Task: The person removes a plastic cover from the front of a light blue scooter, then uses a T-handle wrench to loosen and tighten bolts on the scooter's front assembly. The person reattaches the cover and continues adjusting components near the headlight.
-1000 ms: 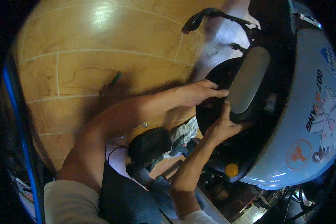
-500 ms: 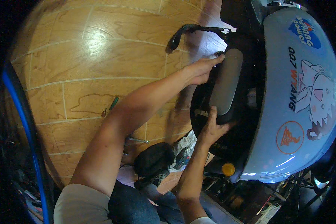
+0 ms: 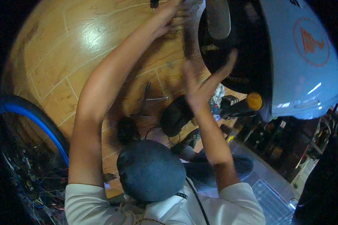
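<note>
My left hand (image 3: 172,17) is near the top edge, left of the scooter's dark opening, its fingers smeared by motion. My right hand (image 3: 201,84) has thumb and fingers spread, empty, by the lower left of that opening. A long grey pad (image 3: 218,20) sits inside the opening, apart from both hands. The light blue body panel (image 3: 302,78) curves down the right side, with an orange round reflector (image 3: 254,101) at its lower left.
A bicycle wheel with a blue rim (image 3: 52,131) stands at left. On the wooden-patterned floor (image 3: 52,75) lie metal tools (image 3: 154,98) and a dark bag (image 3: 174,116), with pale cloth (image 3: 218,92) beside them. My bent knee (image 3: 150,168) is below. Cluttered items (image 3: 281,138) fill the lower right.
Both hands have come away from the grey pad, and my right hand's fingers have spread. The view has shifted, so the scooter appears higher and more of my body shows.
</note>
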Demonstrator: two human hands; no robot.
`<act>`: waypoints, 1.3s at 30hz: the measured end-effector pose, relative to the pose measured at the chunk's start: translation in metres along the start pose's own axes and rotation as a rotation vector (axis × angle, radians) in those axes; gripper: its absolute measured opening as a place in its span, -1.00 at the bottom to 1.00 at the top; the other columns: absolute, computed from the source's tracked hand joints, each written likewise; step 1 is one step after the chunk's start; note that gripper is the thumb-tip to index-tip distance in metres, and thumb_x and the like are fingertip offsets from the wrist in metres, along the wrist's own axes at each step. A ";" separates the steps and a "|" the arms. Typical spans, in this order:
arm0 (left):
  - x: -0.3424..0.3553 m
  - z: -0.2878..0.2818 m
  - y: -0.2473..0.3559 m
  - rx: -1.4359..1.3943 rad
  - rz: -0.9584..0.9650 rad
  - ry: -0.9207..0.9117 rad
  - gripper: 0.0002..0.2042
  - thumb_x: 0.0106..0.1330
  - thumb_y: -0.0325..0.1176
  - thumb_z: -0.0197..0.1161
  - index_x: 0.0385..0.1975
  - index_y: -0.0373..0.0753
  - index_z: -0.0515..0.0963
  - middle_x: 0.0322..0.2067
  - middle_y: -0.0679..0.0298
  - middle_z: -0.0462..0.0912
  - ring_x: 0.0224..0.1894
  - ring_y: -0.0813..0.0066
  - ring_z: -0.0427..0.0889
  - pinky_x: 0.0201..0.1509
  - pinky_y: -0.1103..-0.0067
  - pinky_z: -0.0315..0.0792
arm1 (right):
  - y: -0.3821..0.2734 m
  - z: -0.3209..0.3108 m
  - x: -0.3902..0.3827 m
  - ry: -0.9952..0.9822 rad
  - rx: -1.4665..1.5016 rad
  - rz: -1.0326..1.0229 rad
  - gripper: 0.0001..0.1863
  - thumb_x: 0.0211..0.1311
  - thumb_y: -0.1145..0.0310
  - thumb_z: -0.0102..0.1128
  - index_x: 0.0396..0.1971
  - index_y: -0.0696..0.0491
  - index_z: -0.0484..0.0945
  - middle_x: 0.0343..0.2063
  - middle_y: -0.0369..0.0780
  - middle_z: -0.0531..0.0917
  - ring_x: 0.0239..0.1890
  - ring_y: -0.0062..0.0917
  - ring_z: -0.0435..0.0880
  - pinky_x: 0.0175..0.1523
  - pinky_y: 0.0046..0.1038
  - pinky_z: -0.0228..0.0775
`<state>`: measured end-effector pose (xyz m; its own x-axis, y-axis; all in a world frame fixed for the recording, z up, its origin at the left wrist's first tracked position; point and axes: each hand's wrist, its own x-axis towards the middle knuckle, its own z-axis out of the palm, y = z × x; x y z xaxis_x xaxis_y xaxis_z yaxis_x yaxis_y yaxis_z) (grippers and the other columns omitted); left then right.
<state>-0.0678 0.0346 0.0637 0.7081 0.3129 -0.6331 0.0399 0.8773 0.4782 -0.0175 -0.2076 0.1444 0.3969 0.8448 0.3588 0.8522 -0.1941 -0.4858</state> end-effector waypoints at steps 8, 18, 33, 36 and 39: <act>-0.078 -0.050 -0.109 -0.107 0.154 -0.015 -0.27 0.45 0.32 0.10 0.35 -0.18 0.35 0.16 0.14 0.55 0.03 0.34 0.56 0.00 0.43 0.50 | 0.154 -0.064 -0.179 -0.574 -0.340 0.021 -0.57 0.33 0.34 0.25 0.19 0.07 0.59 0.19 0.03 0.56 0.19 0.00 0.55 0.21 -0.08 0.46; -0.110 -0.015 -0.132 0.268 0.115 -0.055 -0.34 0.47 0.05 0.22 0.43 -0.22 0.30 0.13 0.06 0.56 -0.03 0.39 0.62 -0.01 0.48 0.54 | 0.347 -0.170 -0.164 -0.747 -0.349 0.415 -0.74 0.44 0.31 0.08 0.03 0.00 0.61 -0.18 -0.07 0.69 -0.20 -0.15 0.67 -0.17 -0.20 0.50; -0.220 0.042 -0.122 1.250 0.140 0.396 -0.21 0.25 0.09 0.40 0.46 -0.09 0.33 0.42 -0.04 0.36 0.41 0.01 0.40 0.46 0.26 0.30 | 0.434 -0.114 -0.173 -1.294 0.092 0.429 -0.74 0.54 0.20 -0.01 -0.10 0.06 0.56 -0.27 -0.17 0.67 -0.31 -0.51 0.64 -0.32 -0.40 0.43; -0.240 0.049 -0.132 1.248 -0.204 0.223 -0.17 0.45 0.14 0.19 0.56 -0.21 0.08 0.51 0.00 0.20 0.42 -0.03 0.33 0.45 0.17 0.27 | 0.439 -0.128 -0.165 -1.407 0.116 0.299 -0.72 0.56 0.18 -0.03 -0.12 0.05 0.56 -0.26 -0.21 0.68 -0.31 -0.59 0.64 -0.34 -0.46 0.42; -0.243 0.065 -0.150 1.223 -0.092 0.345 -0.18 0.42 0.17 0.20 0.53 -0.19 0.14 0.49 -0.01 0.21 0.47 -0.03 0.28 0.50 0.17 0.21 | 0.409 -0.142 -0.157 -1.362 0.640 1.126 -0.70 0.58 0.15 -0.05 -0.07 0.04 0.58 -0.20 -0.24 0.71 -0.27 -0.53 0.67 -0.26 -0.44 0.50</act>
<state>-0.2004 -0.1965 0.1853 0.4562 0.5087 -0.7302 0.8301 0.0525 0.5552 0.3173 -0.4909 0.0022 -0.1743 0.2995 -0.9380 0.0526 -0.9484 -0.3126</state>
